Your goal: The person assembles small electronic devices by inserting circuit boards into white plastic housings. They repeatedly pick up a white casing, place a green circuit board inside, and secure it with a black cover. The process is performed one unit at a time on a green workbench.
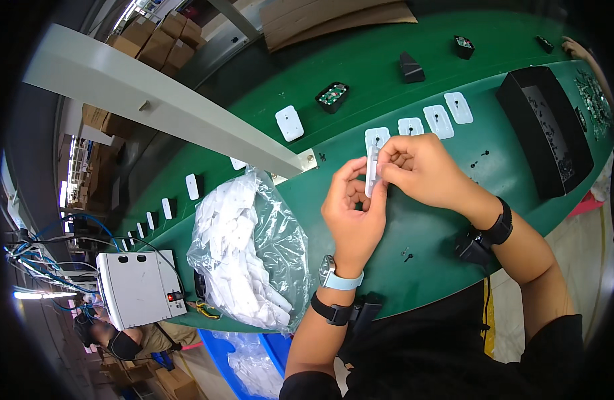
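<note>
A thin white plastic cover [371,175] is held nearly edge-on above the green table. My left hand [352,215] grips its near side between thumb and fingers. My right hand [421,168] has its thumb and fingertips pinched at the cover's right face; whatever small part may be between them is hidden. Just beyond the hands lies a white cover [377,135], in a row with another cover [411,125] and more to the right, each with a small black piece on it. Loose small black parts [480,159] are scattered right of my right hand.
A clear bag of white covers [233,250] sits left of my left hand. A metal post [180,113] rises from the table's far edge. At right stands a black bin [522,130] with small parts. Black housings [333,97] and white-topped units line the green conveyor [370,63] beyond.
</note>
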### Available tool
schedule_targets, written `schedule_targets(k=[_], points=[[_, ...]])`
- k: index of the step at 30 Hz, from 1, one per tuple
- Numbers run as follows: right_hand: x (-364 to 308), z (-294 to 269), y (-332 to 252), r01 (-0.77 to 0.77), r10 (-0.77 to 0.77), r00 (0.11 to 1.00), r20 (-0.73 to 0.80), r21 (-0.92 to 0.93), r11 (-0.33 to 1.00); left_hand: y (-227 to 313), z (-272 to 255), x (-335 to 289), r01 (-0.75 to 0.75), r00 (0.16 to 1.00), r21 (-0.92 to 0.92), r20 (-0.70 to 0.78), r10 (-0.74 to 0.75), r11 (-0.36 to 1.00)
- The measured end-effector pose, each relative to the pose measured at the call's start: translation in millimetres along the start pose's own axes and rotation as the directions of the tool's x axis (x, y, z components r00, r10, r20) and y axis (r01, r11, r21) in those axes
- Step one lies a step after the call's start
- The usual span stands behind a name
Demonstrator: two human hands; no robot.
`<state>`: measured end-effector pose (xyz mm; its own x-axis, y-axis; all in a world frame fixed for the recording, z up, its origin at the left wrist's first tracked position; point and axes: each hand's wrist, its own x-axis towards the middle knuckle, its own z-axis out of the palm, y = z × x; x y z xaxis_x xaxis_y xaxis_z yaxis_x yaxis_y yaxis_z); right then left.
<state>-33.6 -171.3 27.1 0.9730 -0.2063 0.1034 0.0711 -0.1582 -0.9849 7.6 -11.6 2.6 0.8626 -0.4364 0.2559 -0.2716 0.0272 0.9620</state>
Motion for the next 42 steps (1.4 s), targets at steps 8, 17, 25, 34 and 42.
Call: schedule_targets(k=[8, 17, 25, 34, 42], points=[[0.1, -7.5, -12.6, 0.144, -0.139, 0.990, 0.038, -0.212, 0.967, -0.2, 2.2, -0.1, -0.026, 1.000, -0.067, -0.010, 0.025, 0.997], [-0.2, -3.9, 3.6, 0.386, -0.410, 0.912, 0.010, -0.364, 0.848, 4.5, 5.4, 0.9, 0.109, 0.992, -0.320, -0.021, -0.122, 0.941], [2.6, -1.9, 1.9, 0.459, -0.530, 0.848, 0.004, -0.503, 0.732, 8.1, 4.9, 0.4, 0.126, 0.991, -0.321, -0.001, -0.133, 0.939], [1.4, 5.8, -1.3, 0.210, -0.229, 0.965, -0.127, -0.148, 0.966, 7.8, -0.1, 0.6, 0.218, 0.973, -0.402, 0.015, -0.232, 0.889], [-6.4, 10.8, -3.9, 0.124, -0.121, 0.991, -0.056, 0.051, 0.991, 8.3, 3.2, -0.2, 0.230, 0.962, -0.435, -0.034, -0.271, 0.870]])
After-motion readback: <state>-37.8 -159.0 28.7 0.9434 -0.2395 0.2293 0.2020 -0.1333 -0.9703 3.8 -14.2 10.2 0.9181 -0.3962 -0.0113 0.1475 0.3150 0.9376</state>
